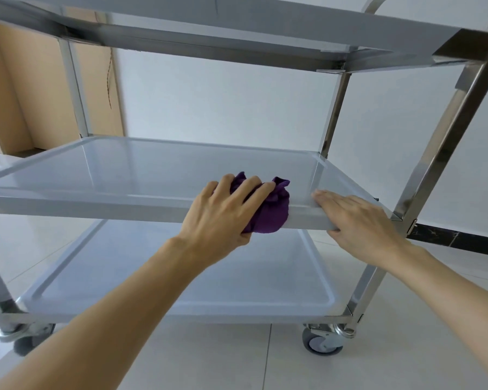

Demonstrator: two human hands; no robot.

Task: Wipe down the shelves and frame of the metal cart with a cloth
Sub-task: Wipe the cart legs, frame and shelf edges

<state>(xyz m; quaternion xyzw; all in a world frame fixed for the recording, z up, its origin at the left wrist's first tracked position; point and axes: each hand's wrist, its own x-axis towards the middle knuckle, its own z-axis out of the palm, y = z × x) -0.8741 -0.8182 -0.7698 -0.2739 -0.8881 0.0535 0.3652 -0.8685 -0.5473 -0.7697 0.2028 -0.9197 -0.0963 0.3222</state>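
A three-shelf metal cart fills the view, with its middle shelf [141, 170] straight ahead. My left hand [223, 212] grips a bunched purple cloth [271, 212] against the front rim of the middle shelf, right of centre. The cloth hangs partly over the rim. My right hand [355, 218] lies flat on the same rim near the front right corner, fingers straight on top and thumb below the edge. The top shelf [237, 32] is overhead and the bottom shelf [181, 277] sits beneath my arms.
A shiny steel upright [445, 153] stands at the front right corner, with a rear post [333, 114] behind. Caster wheels [323, 340] rest on a pale tiled floor. A white wall is behind the cart and a wooden cabinet [12, 88] stands at the back left.
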